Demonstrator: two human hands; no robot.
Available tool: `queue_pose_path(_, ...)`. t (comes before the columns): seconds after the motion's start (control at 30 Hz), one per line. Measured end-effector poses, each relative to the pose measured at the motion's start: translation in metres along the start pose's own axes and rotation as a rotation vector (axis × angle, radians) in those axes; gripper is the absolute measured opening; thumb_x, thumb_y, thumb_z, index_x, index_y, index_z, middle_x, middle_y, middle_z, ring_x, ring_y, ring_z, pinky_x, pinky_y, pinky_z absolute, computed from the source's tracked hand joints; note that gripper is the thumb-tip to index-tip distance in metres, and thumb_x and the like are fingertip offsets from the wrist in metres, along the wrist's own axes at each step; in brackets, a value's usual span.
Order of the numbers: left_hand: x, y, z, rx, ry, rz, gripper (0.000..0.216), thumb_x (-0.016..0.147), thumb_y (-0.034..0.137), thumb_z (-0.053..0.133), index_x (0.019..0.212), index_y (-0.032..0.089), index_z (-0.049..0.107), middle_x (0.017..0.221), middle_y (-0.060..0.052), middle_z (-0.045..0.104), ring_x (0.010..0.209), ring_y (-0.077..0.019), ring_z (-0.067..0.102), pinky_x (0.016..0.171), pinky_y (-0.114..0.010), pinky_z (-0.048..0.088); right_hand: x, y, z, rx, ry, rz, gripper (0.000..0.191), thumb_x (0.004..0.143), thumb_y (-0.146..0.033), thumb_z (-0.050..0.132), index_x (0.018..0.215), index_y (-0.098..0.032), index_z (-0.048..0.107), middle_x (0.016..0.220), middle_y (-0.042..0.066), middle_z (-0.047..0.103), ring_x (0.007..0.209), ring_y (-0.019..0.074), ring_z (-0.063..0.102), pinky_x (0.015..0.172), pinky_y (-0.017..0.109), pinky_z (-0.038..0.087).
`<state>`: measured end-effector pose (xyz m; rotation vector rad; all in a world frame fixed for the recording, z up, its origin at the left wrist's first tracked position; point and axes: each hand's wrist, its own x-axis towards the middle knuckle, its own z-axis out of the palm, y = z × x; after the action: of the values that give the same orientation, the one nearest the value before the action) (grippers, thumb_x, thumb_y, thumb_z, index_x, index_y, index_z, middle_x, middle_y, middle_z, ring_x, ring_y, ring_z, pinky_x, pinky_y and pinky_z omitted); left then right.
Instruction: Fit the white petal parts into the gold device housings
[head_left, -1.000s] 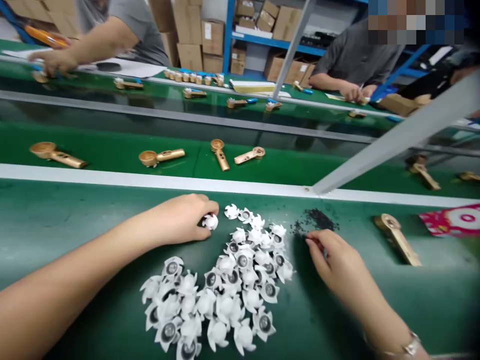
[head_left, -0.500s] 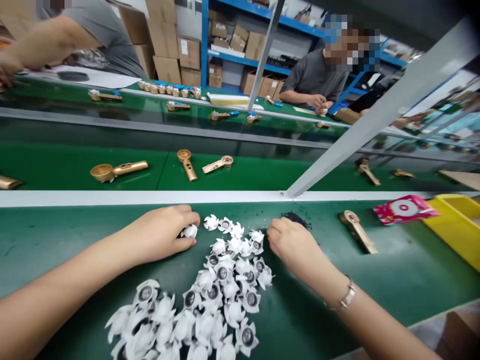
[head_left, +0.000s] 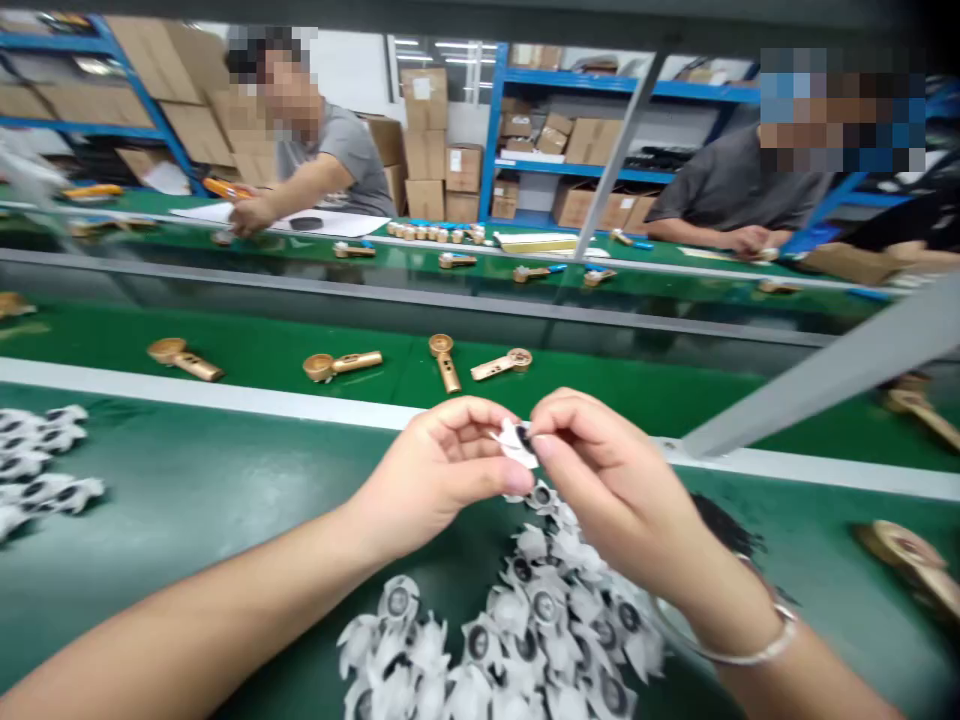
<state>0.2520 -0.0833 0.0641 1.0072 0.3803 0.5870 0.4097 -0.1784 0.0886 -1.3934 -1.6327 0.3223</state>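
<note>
My left hand [head_left: 439, 470] and my right hand [head_left: 600, 470] meet above the green table, fingers pinched together on one small white fan-shaped part [head_left: 516, 441] held between them. Whether the right fingers also carry a tiny piece is hidden. Below the hands lies a heap of several white fan parts [head_left: 517, 620] with grey round centres. A patch of small black bits [head_left: 724, 525] shows just right of my right wrist.
More white fan parts [head_left: 41, 460] lie at the left edge. Gold handle-shaped pieces [head_left: 341, 364] rest on the green belt [head_left: 247, 350] beyond a white rail [head_left: 225, 398]; another [head_left: 907, 565] lies at right. A grey slanted bar [head_left: 817, 375] crosses right. Two people work at the far table.
Both hands have risen from the table and come together. The left brought up the white fan part it had picked; the right left the black bits. The camera tilted up.
</note>
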Motion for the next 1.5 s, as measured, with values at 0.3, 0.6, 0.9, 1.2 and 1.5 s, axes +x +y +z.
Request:
queue_pose_path(0.3,-0.003,-0.002,0.0,-0.046,-0.032,-0.033,0.039,0.061,0.003,0.09,0.092,0.016,0.069,0.081,0.0,0.077,0.076,-0.0137,0.075,0.075,-0.025,0.062,-0.003,0.009,0.003,-0.15,0.033,-0.011,0.015,0.098,-0.019,0.051,0.086,-0.024,0.059,0.08,0.001,0.061,0.068,0.012,0.058,0.058,0.024,0.046)
queue_pose_path(0.6,0.005,0.005,0.0,-0.007,0.108,0.081,0.034,0.062,0.012,0.092,0.089,0.015,0.072,0.08,-0.001,0.078,0.074,-0.0115,0.073,0.074,-0.022,0.06,-0.012,0.018,0.001,-0.243,0.037,-0.276,0.03,0.096,-0.012,0.053,0.12,-0.026,0.065,0.1,0.006,0.071,0.084,0.017,0.068,0.069,0.03,0.055)
queue_pose_path(0.9,0.005,0.02,-0.015,0.322,0.39,0.102,0.037,0.071,0.034,0.089,0.104,0.028,0.073,0.1,0.001,0.077,0.087,-0.0142,0.07,0.079,-0.021,0.059,0.13,0.102,0.044,-0.632,-0.266,0.274,0.048,0.095,-0.032,0.066,0.139,-0.017,0.054,0.14,0.014,0.057,0.12,0.0269,0.061,0.097,0.048,0.054)
queue_pose_path(1.2,0.005,0.026,-0.011,0.374,0.403,0.023,0.036,0.069,0.036,0.089,0.1,0.027,0.075,0.093,0.002,0.079,0.083,-0.0156,0.07,0.075,-0.02,0.06,0.12,0.099,0.053,-0.64,-0.541,0.288,0.039,0.096,-0.04,0.064,0.126,-0.016,0.061,0.119,0.009,0.066,0.102,0.0214,0.066,0.088,0.043,0.057)
queue_pose_path(1.5,0.007,0.027,-0.009,0.521,0.356,0.069,0.035,0.066,0.033,0.09,0.097,0.023,0.076,0.088,-0.002,0.079,0.076,-0.0161,0.071,0.071,-0.022,0.058,0.015,0.024,-0.026,-0.287,-0.199,0.225,0.065,0.061,-0.048,0.091,0.115,-0.02,0.066,0.095,0.001,0.071,0.083,0.0173,0.067,0.072,0.026,0.051)
